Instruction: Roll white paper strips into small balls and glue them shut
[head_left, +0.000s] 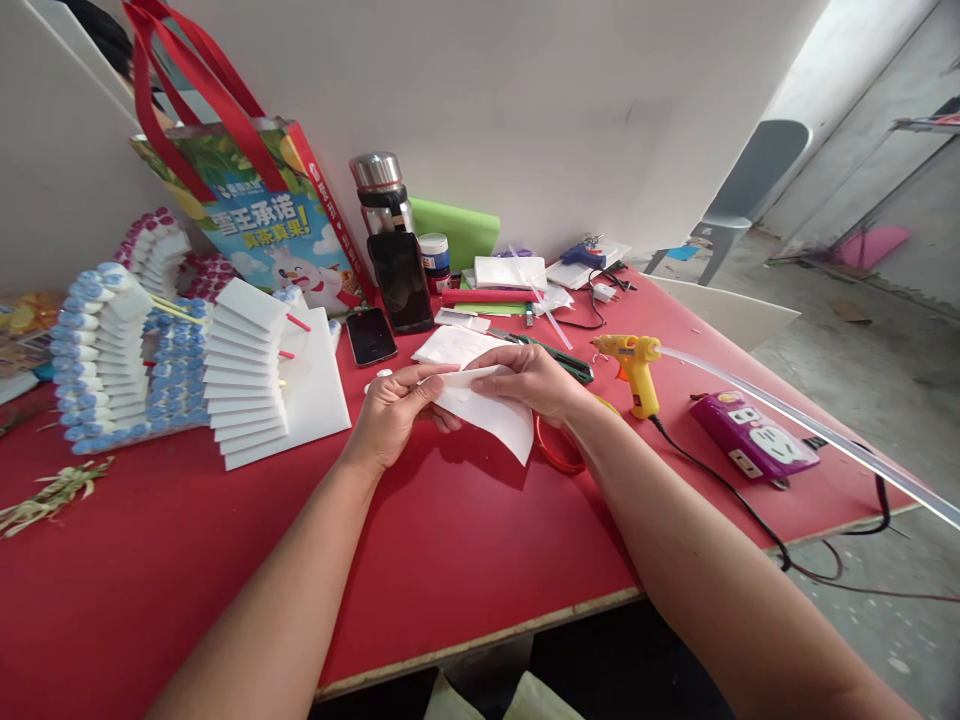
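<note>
A piece of white paper (495,415) is held up above the red table, its upper edge pinched between both hands and its lower right end hanging in a curve. My left hand (401,405) grips its left end between thumb and fingers. My right hand (529,378) closes on the upper edge farther right. Just beyond my hands lie more white sheets (457,345). Beside my right wrist, partly hidden by it, are a red ring (555,450) and a green-and-black tool (574,365).
To the right, a yellow glue gun (637,375) with a long clear stick stands by a purple power strip (754,440). Stepped white-and-blue pieces (105,360) and white stair-like pieces (247,375) stand left. Phones (370,337), a flask (381,195) and a bag (262,225) are behind.
</note>
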